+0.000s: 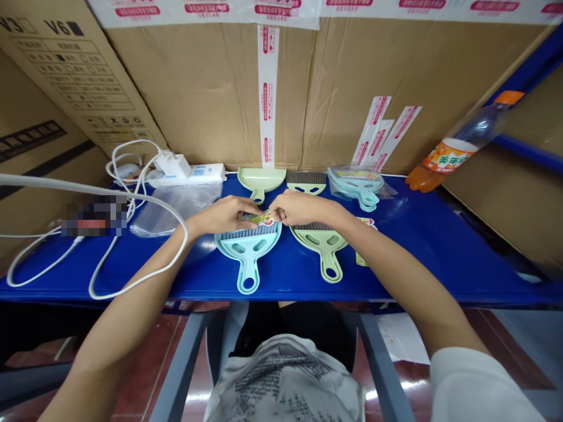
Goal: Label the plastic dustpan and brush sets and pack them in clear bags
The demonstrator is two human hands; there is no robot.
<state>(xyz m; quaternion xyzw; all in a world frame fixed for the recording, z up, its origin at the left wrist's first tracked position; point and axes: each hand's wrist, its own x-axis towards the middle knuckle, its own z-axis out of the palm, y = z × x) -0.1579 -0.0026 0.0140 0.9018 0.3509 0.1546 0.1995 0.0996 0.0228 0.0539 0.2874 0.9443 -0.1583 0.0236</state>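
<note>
My left hand (229, 214) and my right hand (292, 206) are close together, each with its fingers closed on one end of a small colourful label card (266, 218). The card is just above the bristle end of a light blue brush nested in a dustpan (248, 252), whose handle points toward me. To its right lies a green brush and dustpan set (324, 243), partly under my right forearm. Behind my hands are a separate green dustpan (261, 176) and a grey-bristled brush (307, 180). A blue set (358, 183) sits in clear plastic at the back.
A power strip (206, 173) with white cables (145, 202) and a clear plastic bag (176, 205) lie at left. An orange-capped bottle (453, 153) leans at right. Another card (361, 258) is beside my right forearm. Cardboard (211, 94) walls the back of the blue table (422, 246).
</note>
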